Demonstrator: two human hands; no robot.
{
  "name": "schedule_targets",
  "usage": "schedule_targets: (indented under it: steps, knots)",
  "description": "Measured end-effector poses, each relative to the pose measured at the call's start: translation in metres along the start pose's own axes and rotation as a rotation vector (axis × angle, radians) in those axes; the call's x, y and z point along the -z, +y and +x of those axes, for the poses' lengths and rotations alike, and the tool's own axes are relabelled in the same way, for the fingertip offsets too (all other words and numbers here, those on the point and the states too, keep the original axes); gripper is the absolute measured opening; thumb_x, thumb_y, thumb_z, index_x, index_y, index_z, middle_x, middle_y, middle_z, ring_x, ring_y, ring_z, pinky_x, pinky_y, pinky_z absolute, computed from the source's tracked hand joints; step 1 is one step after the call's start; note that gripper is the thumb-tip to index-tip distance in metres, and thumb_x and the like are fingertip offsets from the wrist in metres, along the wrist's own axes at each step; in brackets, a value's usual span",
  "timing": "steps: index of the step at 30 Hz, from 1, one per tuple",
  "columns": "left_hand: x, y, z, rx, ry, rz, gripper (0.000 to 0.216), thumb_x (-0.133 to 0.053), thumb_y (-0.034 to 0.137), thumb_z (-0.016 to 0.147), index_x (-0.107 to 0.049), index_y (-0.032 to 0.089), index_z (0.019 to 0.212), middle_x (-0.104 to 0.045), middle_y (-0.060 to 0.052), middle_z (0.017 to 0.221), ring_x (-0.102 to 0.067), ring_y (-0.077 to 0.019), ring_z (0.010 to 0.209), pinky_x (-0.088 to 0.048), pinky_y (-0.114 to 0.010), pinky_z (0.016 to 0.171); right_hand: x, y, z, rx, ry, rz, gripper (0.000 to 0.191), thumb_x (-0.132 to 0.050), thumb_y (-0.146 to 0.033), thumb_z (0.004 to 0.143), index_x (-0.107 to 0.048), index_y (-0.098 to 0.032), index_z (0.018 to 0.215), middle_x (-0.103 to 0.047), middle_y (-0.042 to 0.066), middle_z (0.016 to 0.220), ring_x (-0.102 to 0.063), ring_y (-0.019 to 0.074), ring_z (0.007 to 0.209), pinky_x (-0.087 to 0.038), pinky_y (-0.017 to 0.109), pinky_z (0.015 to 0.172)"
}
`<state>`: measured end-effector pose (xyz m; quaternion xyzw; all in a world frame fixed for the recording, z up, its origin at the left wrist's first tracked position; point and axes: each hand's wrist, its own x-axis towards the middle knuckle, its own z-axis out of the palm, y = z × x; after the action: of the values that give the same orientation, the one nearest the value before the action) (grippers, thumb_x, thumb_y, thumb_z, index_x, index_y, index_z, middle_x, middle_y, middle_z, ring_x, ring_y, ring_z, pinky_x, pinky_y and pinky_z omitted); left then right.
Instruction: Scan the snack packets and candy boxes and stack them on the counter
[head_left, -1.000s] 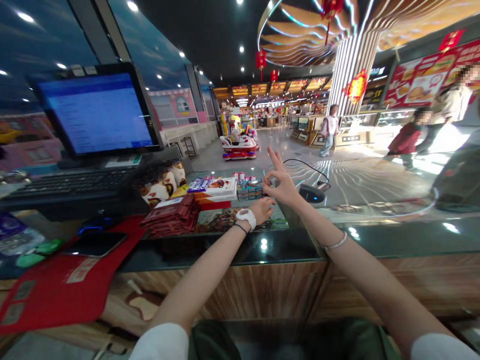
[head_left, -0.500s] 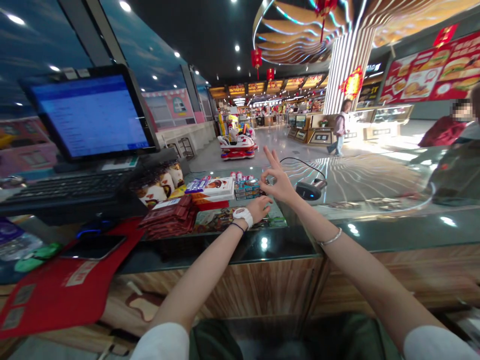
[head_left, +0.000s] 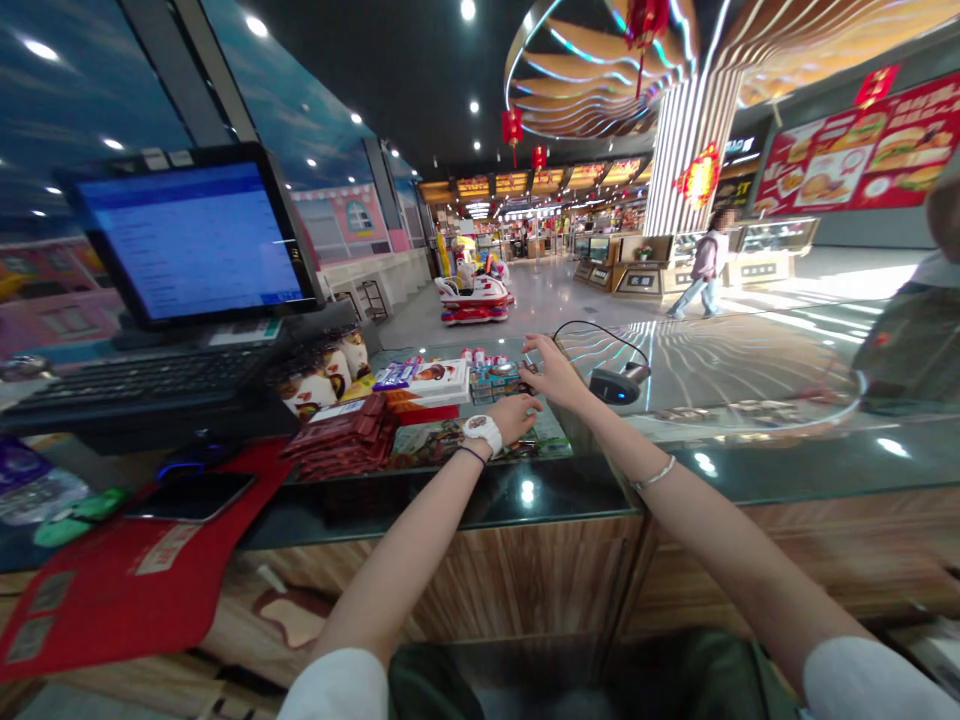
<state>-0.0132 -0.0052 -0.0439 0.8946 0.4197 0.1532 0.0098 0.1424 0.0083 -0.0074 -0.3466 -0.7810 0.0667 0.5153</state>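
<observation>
- Right hand [head_left: 553, 376]: fingers extended and apart, tips at the right end of the small teal boxes [head_left: 491, 381], not closed on them.
- Left hand [head_left: 516, 414]: half curled just before those boxes on our glass counter [head_left: 585, 487]; we cannot tell its grip.
- Barcode scanner [head_left: 616, 385]: just right of the right hand.

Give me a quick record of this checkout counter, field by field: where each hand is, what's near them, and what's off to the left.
Setting: glass-topped shop counter facing a mall hall
Left hand: rests on the counter, white wristwatch on its wrist; grip unclear
Right hand: fingers spread, reaching over the stack of small teal boxes
Beside right hand: black corded barcode scanner
Left side: blue-lit monitor, black keyboard, pile of dark red packets, black phone on a red mat
</observation>
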Motion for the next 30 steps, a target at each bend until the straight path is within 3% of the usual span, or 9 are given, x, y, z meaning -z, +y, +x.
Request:
schedule_targets:
  steps: [2,5,9,13,15,22,26,30]
  knots:
    - [0.021,-0.001,-0.001,-0.017,0.049,0.055,0.021,-0.056,0.014,0.087,-0.070,0.020,0.102,-0.073,-0.005,0.107,-0.068,-0.0211,0.103,-0.050,-0.035,0.099,0.000,0.012,0.000,-0.015,-0.021,-0.052,0.041,-0.060,-0.017,0.073,-0.058,-0.018,0.115,-0.056,0.017,0.134,-0.052,0.0275,0.130,-0.040,0.045,0.111]
    - [0.056,-0.006,0.001,0.079,0.266,0.153,0.023,-0.055,0.019,0.089,-0.069,0.019,0.106,-0.072,-0.007,0.112,-0.065,-0.0244,0.111,-0.045,-0.042,0.106,0.001,0.028,0.002,-0.035,-0.052,-0.100,0.053,-0.059,-0.018,0.073,-0.055,-0.018,0.126,-0.057,0.015,0.133,-0.052,0.0274,0.130,-0.040,0.045,0.111]
    - [0.077,-0.011,0.011,0.200,0.298,0.268,0.041,-0.060,0.026,0.086,-0.061,0.018,0.126,-0.065,-0.011,0.130,-0.059,-0.0267,0.122,-0.028,-0.051,0.119,-0.005,0.042,0.001,-0.049,-0.137,-0.152,0.068,-0.063,-0.022,0.073,-0.048,-0.020,0.140,-0.049,0.015,0.146,-0.044,0.0297,0.139,-0.035,0.049,0.116]
    - [0.061,-0.016,0.012,0.296,0.210,0.384,0.064,-0.065,0.036,0.082,-0.051,0.011,0.139,-0.052,-0.019,0.145,-0.047,-0.0329,0.137,-0.020,-0.056,0.122,-0.018,0.048,-0.005,-0.098,-0.285,-0.240,0.081,-0.069,-0.026,0.074,-0.039,-0.021,0.149,-0.036,0.017,0.157,-0.033,0.0346,0.146,-0.031,0.056,0.116]
    - [0.050,-0.016,0.008,0.272,0.186,0.437,0.067,-0.065,0.035,0.081,-0.050,0.009,0.140,-0.052,-0.021,0.146,-0.045,-0.0337,0.139,-0.017,-0.056,0.123,-0.022,0.048,-0.009,-0.117,-0.339,-0.277,0.084,-0.069,-0.027,0.075,-0.035,-0.022,0.152,-0.032,0.017,0.160,-0.030,0.0359,0.148,-0.031,0.058,0.115]
    - [0.031,-0.008,0.001,0.279,0.191,0.446,0.057,-0.057,0.021,0.084,-0.051,0.006,0.138,-0.057,-0.023,0.139,-0.049,-0.0331,0.135,-0.016,-0.054,0.123,-0.022,0.040,-0.017,-0.125,-0.446,-0.335,0.088,-0.068,-0.022,0.077,-0.029,-0.027,0.156,-0.030,0.011,0.162,-0.027,0.0335,0.149,-0.025,0.062,0.117]
    - [0.028,-0.006,0.002,0.311,0.185,0.412,0.048,-0.051,0.012,0.084,-0.057,0.011,0.132,-0.063,-0.019,0.132,-0.057,-0.0308,0.125,-0.021,-0.053,0.121,-0.019,0.039,-0.018,-0.164,-0.507,-0.353,0.082,-0.067,-0.022,0.079,-0.033,-0.025,0.154,-0.031,0.011,0.162,-0.028,0.0328,0.149,-0.022,0.063,0.118]
    - [0.030,-0.006,0.003,0.315,0.206,0.432,0.041,-0.047,0.008,0.085,-0.063,0.015,0.122,-0.068,-0.014,0.122,-0.063,-0.0283,0.115,-0.026,-0.051,0.118,-0.019,0.038,-0.018,-0.138,-0.467,-0.375,0.074,-0.064,-0.019,0.080,-0.041,-0.023,0.149,-0.039,0.011,0.158,-0.035,0.0312,0.146,-0.023,0.062,0.118]
